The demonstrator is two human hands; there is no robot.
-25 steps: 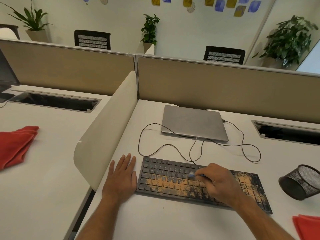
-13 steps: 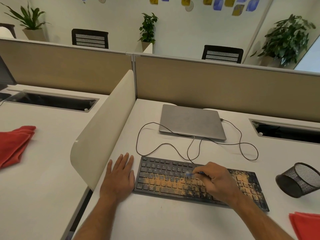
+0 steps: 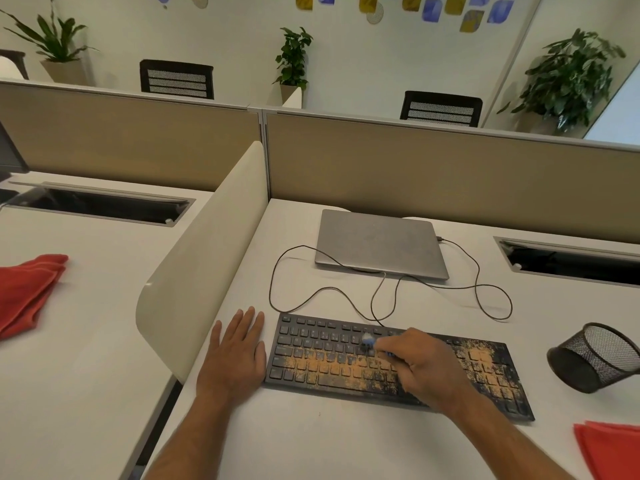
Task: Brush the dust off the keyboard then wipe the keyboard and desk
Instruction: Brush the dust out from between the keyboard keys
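One keyboard (image 3: 398, 365) lies flat on the white desk (image 3: 311, 438), near its front edge – a thin black slab with low square keys, speckled with orange dust (image 3: 346, 367) across the middle rows and again toward its right end. The right hand (image 3: 424, 370) sits over the centre of the keys, fingers curled around a small brush (image 3: 369, 341); only a bit of blue handle and a pale, blurred tip show, so its shape is hard to make out. The tip rests on the upper key rows. The left hand (image 3: 235, 355) lies flat on the desk just beside the keyboard's left end, fingers straight and together, holding nothing.

Behind the keyboard is one closed laptop (image 3: 379, 247), smooth grey metal with rounded corners, and one thin dark cable (image 3: 485, 292) looping loosely from the keyboard to the laptop's right side.

Two red cloths: one (image 3: 27, 289) folded on the neighbouring desk to the left, cut off by the frame edge, and one (image 3: 609, 448) at the lower right, only a corner in view. One black wire-mesh cup (image 3: 595, 358) lies tipped on its side right of the keyboard, well apart from it.

A curved cream divider (image 3: 204, 258) stands between the two desks. Two dark cable slots (image 3: 104, 204) are set into the desktops – the right one is cut off.
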